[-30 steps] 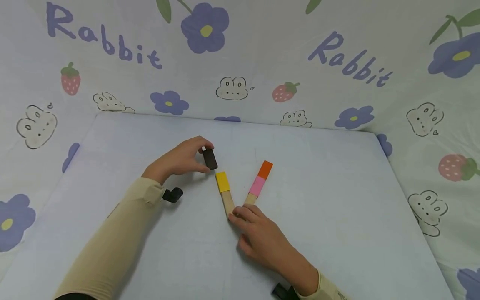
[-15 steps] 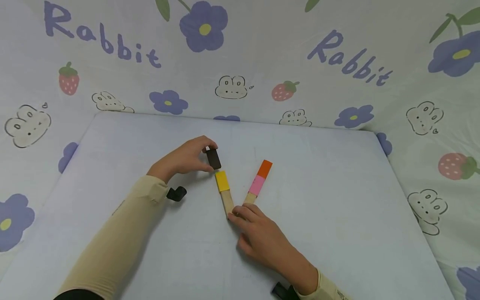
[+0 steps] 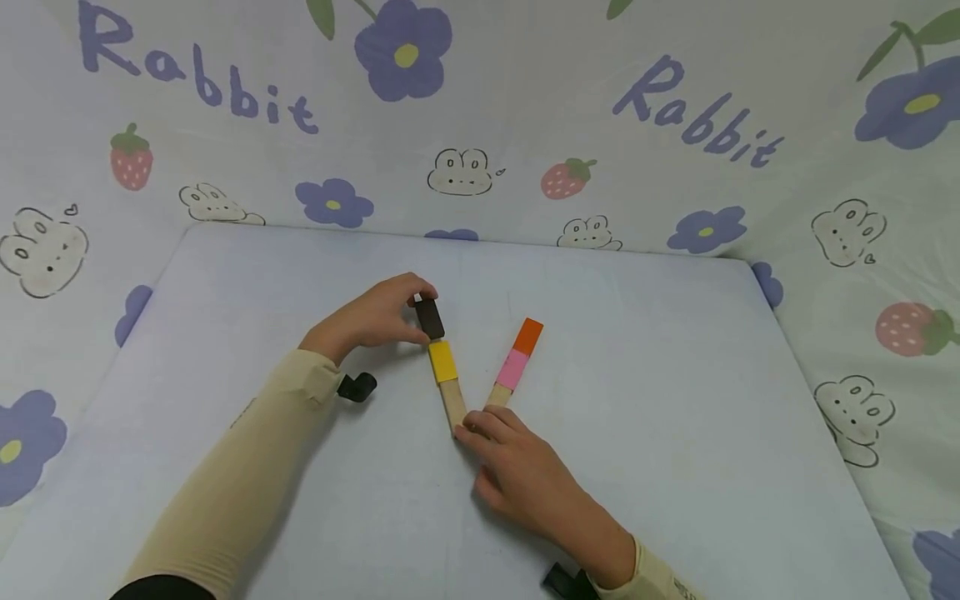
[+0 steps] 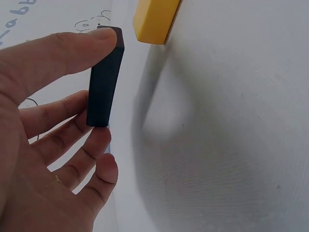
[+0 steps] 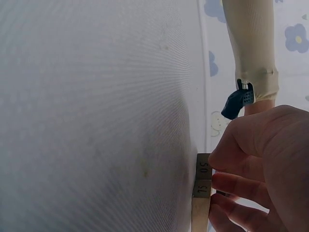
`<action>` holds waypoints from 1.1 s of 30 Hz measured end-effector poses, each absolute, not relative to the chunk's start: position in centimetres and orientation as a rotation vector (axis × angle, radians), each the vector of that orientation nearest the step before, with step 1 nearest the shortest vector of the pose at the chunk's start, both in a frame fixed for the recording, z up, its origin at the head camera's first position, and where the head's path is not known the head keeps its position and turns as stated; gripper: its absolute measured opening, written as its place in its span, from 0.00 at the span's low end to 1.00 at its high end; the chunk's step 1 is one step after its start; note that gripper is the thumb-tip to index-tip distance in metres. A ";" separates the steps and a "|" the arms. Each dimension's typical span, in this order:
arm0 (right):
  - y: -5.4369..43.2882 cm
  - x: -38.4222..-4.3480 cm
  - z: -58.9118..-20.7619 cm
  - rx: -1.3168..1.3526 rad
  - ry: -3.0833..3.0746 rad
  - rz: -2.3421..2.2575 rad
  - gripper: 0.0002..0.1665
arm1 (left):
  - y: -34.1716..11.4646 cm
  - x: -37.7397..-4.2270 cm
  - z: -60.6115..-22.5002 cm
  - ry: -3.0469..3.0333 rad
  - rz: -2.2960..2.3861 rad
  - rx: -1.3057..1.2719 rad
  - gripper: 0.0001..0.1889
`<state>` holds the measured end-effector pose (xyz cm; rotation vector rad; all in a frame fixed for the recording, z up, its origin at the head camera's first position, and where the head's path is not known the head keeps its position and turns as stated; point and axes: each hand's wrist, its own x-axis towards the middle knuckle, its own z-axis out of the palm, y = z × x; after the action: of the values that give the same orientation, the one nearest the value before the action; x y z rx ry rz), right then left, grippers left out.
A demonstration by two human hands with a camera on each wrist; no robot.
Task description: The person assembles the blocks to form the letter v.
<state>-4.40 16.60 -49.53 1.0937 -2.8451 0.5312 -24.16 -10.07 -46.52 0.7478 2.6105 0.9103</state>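
Observation:
In the head view my left hand (image 3: 367, 315) pinches a dark brown domino-like block (image 3: 430, 319) between thumb and fingers, just beyond the far end of a yellow block (image 3: 443, 361). The left wrist view shows the thumb over the dark block's (image 4: 104, 82) upper end, fingertips below. My right hand (image 3: 528, 475) rests its fingertips on the near ends of two plain wooden blocks, partly covering them. The left wooden block (image 3: 453, 402) continues the yellow one's line. The right wooden block (image 3: 498, 396) leads to a pink block (image 3: 513, 370) and an orange block (image 3: 528, 337), forming a V.
A white tabletop (image 3: 660, 400) lies under everything, backed by a printed cloth (image 3: 510, 100) with rabbits and flowers. Black wrist devices (image 3: 357, 387) sit at both cuffs. In the right wrist view, printed numbers show on the wooden blocks' ends (image 5: 203, 166).
The left hand has moved slightly right with the dark block, bringing it closer in line with the yellow block. The right hand stays in place on the wooden blocks.

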 end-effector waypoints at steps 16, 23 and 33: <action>16.6 -4.3 -49.5 1.084 -2.863 0.530 0.32 | -9.8 -24.1 -47.1 2.603 0.911 0.766 0.37; 16.7 -4.3 -49.6 1.090 -2.849 0.533 0.32 | -9.6 -24.0 -47.2 2.607 0.905 0.773 0.37; 16.9 -4.1 -49.7 1.079 -2.877 0.524 0.32 | -9.4 -23.9 -47.6 2.600 0.896 0.771 0.37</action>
<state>-4.14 16.88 -49.66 1.0795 -2.8765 0.5237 -23.89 -9.42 -47.63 0.7715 2.6002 0.8957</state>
